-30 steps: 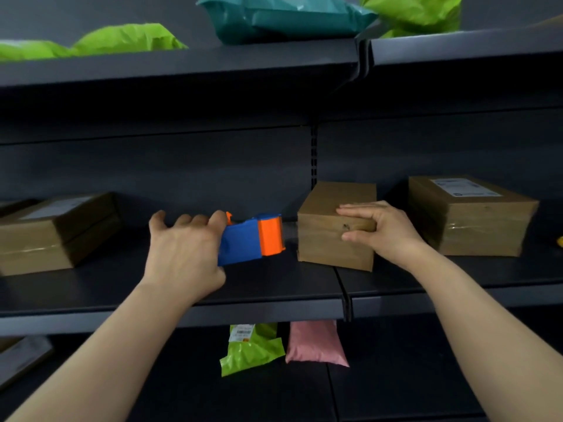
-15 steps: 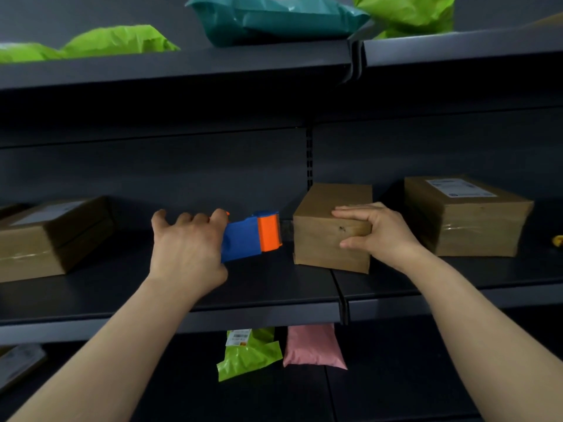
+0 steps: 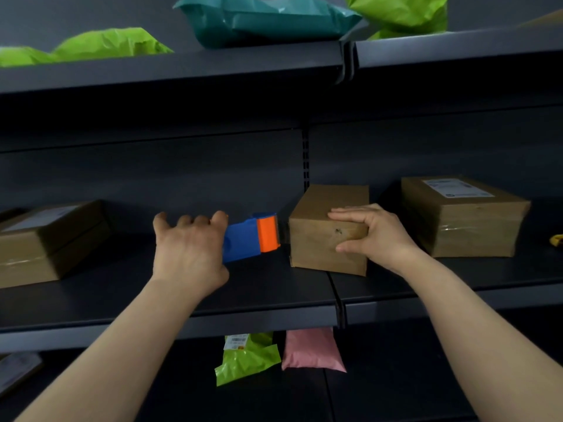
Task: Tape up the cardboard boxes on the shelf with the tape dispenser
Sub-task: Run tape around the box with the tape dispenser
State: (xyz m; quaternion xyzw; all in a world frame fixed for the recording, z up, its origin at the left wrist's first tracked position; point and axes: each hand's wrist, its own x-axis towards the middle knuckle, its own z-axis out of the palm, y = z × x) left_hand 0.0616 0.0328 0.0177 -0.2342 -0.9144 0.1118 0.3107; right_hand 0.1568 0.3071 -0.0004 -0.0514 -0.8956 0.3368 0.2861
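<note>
A small brown cardboard box [image 3: 316, 239] stands on the dark middle shelf [image 3: 182, 303], near the joint between two shelf boards. My right hand [image 3: 373, 236] grips its near right corner, fingers flat on the top and thumb on the front face. My left hand [image 3: 189, 248] holds the blue and orange tape dispenser [image 3: 251, 239] just left of the box. The dispenser's orange end points at the box's left side, with a short stretch of tape reaching to it.
A taped box with a label [image 3: 463, 217] sits at the right, another labelled box [image 3: 51, 239] at the left. A yellow object [image 3: 557, 240] shows at the right edge. Green [image 3: 106, 45] and teal mailers [image 3: 262, 19] lie on the top shelf, green [image 3: 246, 357] and pink [image 3: 310, 350] ones below.
Both hands, the dispenser and the small box keep nearly the same pose. The view has drifted slightly, and the dispenser sits a little further from the box's left side.
</note>
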